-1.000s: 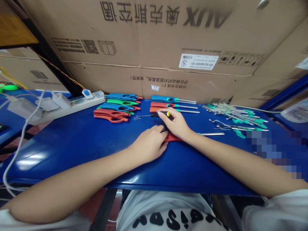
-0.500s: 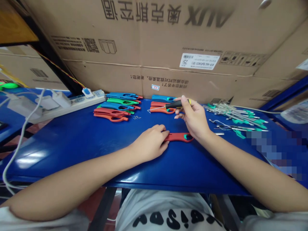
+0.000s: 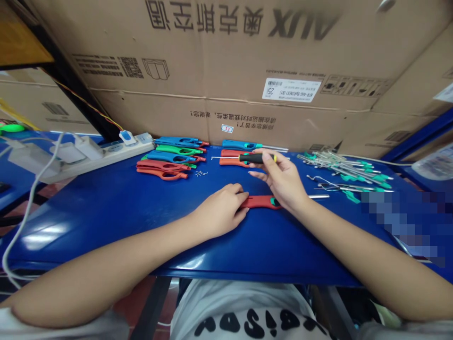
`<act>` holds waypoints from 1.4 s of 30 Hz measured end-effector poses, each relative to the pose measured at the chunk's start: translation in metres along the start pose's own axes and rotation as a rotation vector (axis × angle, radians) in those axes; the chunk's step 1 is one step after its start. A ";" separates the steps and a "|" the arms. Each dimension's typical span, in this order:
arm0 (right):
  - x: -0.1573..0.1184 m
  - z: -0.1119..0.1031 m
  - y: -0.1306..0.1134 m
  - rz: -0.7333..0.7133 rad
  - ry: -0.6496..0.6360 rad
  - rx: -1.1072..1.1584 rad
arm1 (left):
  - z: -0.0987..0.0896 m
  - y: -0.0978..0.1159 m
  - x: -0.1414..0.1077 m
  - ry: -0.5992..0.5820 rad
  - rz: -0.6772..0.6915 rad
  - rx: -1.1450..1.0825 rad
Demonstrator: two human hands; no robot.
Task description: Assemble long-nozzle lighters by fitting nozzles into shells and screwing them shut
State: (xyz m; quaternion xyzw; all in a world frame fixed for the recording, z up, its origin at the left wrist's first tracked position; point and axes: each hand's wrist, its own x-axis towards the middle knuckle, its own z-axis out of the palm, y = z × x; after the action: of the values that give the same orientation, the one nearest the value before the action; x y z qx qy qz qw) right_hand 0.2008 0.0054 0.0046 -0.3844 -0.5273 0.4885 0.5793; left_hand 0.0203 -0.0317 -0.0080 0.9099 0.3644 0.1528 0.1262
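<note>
My left hand [image 3: 224,211] grips the left end of a red lighter-like tool [image 3: 260,202], which lies on the blue table with its metal tube pointing right. Above it, my right hand [image 3: 283,182] holds a black and yellow screwdriver [image 3: 251,158] level, its thin shaft pointing left. A small thing, probably a screw, shows at the shaft's tip. Small screws [image 3: 201,174] lie in a loose pile left of that tip. Behind the screwdriver are a blue tool [image 3: 237,144] and red and orange ones [image 3: 231,161], with metal tubes reaching right.
Several coloured handle shells [image 3: 170,158] are stacked at the back left, beside a white power strip [image 3: 106,153] with plugs and cables. Metal tubes with green parts [image 3: 354,172] lie in a heap on the right. A large cardboard box [image 3: 212,75] stands behind the blue table [image 3: 123,226].
The screwdriver has moved slightly left and down and is now held more level. My right hand's lower fingers have spread a little. My left hand stays on the red tool.
</note>
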 end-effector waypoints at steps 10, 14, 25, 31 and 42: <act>-0.001 -0.033 -0.025 0.013 0.156 0.139 | 0.002 0.000 0.007 0.280 -0.148 -0.473; 0.000 -0.037 -0.028 -0.058 0.152 0.147 | -0.007 0.006 0.009 0.506 -0.133 -0.649; 0.002 -0.044 -0.027 -0.168 0.132 0.096 | -0.020 0.011 0.003 0.674 0.050 -0.411; 0.004 -0.045 -0.028 -0.186 0.159 0.083 | -0.022 0.012 0.003 0.697 0.050 -0.386; -0.001 -0.043 -0.040 -0.362 0.209 -0.100 | -0.018 0.008 0.001 0.582 0.069 -0.365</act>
State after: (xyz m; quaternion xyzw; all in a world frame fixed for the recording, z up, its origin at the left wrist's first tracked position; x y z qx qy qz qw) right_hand 0.2495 -0.0022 0.0368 -0.3602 -0.5483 0.3074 0.6892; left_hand 0.0192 -0.0345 0.0116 0.8025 0.3206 0.4728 0.1724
